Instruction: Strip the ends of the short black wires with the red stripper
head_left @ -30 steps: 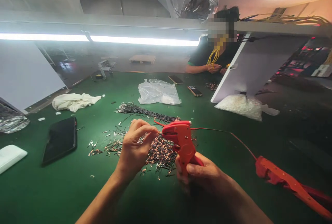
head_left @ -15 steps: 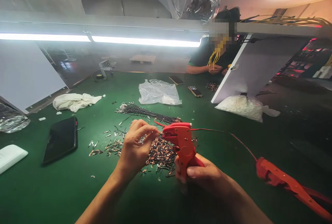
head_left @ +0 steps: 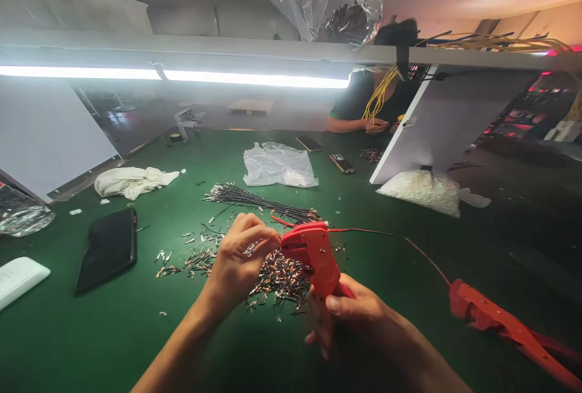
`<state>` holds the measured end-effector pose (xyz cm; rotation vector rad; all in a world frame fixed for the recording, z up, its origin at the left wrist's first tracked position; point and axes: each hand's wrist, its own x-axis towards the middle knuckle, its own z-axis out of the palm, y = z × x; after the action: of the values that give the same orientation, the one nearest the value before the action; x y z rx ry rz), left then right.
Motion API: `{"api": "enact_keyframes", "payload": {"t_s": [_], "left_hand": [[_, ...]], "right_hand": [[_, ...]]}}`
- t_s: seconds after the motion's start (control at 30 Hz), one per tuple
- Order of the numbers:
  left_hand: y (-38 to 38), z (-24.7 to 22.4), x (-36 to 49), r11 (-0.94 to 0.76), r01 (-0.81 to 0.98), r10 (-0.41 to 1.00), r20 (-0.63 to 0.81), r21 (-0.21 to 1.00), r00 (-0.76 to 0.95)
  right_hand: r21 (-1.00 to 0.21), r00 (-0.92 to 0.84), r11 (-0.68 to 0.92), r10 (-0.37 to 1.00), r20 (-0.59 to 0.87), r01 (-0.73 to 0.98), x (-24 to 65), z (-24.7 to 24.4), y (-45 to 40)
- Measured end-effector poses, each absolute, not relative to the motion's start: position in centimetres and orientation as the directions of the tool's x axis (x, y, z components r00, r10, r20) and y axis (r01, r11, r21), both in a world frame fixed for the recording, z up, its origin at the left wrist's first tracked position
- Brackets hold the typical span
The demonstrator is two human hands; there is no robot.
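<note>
My right hand [head_left: 350,311] holds a red wire stripper [head_left: 318,253] upright by its handle, thumb across it and lower fingers loosened and blurred. The stripper's jaws point left, toward my left hand [head_left: 245,250]. Thumb and forefinger of that hand are pinched at the jaw tips on a thin wire, mostly hidden by the fingers. Under both hands lies a pile of short black wire offcuts with copper ends [head_left: 284,278]. Just behind it is a bundle of long black wires [head_left: 259,200] with bared tips.
Another red hand tool [head_left: 504,323] lies at right, a thin red cord reaching it. A black phone [head_left: 107,250], white case [head_left: 20,281] and white cloth [head_left: 134,182] are at left. Clear plastic [head_left: 279,165] and a bag of white pieces [head_left: 422,191] lie farther back. A co-worker's hand [head_left: 375,126] holds yellow wires.
The wire stripper has shifted slightly left and tilted, its jaws now closer to my left fingertips. My right hand's lower fingers have loosened from the handle. The view has tipped up slightly.
</note>
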<state>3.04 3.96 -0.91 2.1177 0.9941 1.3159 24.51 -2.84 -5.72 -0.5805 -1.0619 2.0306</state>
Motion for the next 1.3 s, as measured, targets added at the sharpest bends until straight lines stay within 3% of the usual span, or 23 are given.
{"api": "enact_keyframes", "payload": {"t_s": [0.3, 0.53, 1.1, 1.3], "left_hand": [[4.5, -1.5, 3.1, -0.608, 0.312, 0.794, 0.558, 0.729, 0.243], [5.2, -2.5, 3.0, -0.524, 0.345, 0.852, 0.479, 0.779, 0.212], [5.4, -3.2, 2.7, -0.436, 0.318, 0.885, 0.338, 0.842, 0.319], [5.6, -3.2, 2.3, -0.422, 0.303, 0.881, 0.31, 0.854, 0.357]], "right_hand": [[-0.787, -0.611, -0.404, 0.791, -0.045, -0.465, 23.7, -5.8, -3.2], [-0.633, -0.576, -0.572, 0.783, -0.235, -0.521, 21.7, -3.8, -4.6], [-0.617, -0.558, -0.619, 0.763, -0.327, -0.485, 21.4, -2.7, -5.5], [-0.644, -0.557, -0.584, 0.781, -0.282, -0.494, 21.9, -3.3, -4.5]]}}
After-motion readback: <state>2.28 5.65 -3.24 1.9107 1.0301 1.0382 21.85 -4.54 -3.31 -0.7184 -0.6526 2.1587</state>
